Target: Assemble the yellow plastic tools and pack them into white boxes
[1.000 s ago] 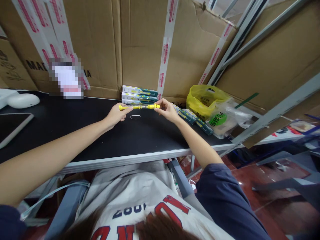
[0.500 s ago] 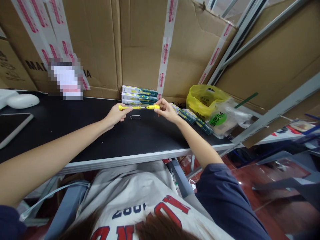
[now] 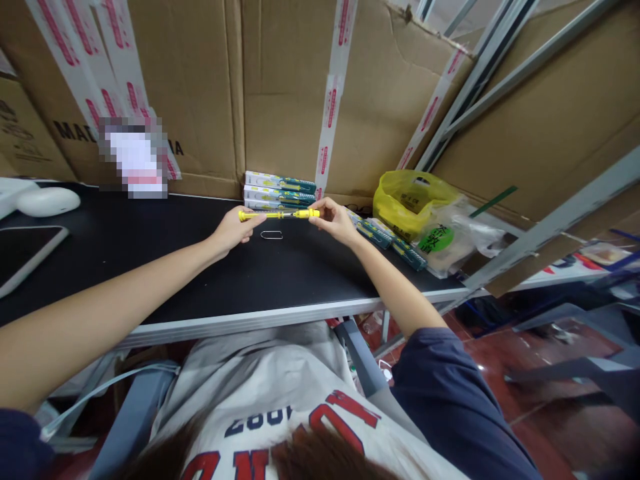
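Note:
A slim yellow pen-shaped tool (image 3: 280, 215) with a dark stretch near its middle lies level between my two hands, above the black tabletop. My left hand (image 3: 233, 229) is closed around its left part, thumb along the barrel. At the other end, the fingers of my right hand (image 3: 333, 220) pinch the thicker yellow tip. Just below the tool, a thin bent wire loop (image 3: 271, 235) rests on the table. Behind it are stacked slim white and green boxes (image 3: 279, 190) with yellow print, and more such boxes (image 3: 390, 241) lie to the right, partly behind my right hand.
A yellow plastic bag (image 3: 405, 200) and a clear bag (image 3: 443, 243) stand at the table's right, beside a metal rack post. Large taped cardboard (image 3: 285, 87) forms the back wall. On the left are a white rounded object (image 3: 47, 201) and a tablet-like device (image 3: 30, 253).
Almost nothing differs. Both hands keep hold of the yellow tool in the same place, and the view has shifted very slightly.

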`<action>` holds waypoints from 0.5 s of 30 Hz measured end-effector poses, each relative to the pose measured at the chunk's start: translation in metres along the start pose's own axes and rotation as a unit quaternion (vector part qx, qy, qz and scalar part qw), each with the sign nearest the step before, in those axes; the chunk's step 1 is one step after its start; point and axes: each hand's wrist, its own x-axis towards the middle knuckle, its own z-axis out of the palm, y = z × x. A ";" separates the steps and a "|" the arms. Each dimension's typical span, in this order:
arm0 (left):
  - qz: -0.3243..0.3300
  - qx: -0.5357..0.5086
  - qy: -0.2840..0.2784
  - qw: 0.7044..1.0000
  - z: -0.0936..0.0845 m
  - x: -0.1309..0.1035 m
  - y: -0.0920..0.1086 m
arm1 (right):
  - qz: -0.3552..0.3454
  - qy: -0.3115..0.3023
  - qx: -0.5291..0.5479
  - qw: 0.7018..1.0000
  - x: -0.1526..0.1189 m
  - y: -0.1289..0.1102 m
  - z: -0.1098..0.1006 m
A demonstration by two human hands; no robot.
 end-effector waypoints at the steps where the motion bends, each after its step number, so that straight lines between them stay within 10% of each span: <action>1: 0.001 0.000 0.000 1.000 0.000 0.000 0.000 | -0.007 0.003 -0.008 1.000 0.000 0.000 0.000; 15: 0.000 0.003 0.005 1.000 0.000 0.000 -0.001 | -0.007 -0.016 -0.007 1.000 0.000 -0.005 0.001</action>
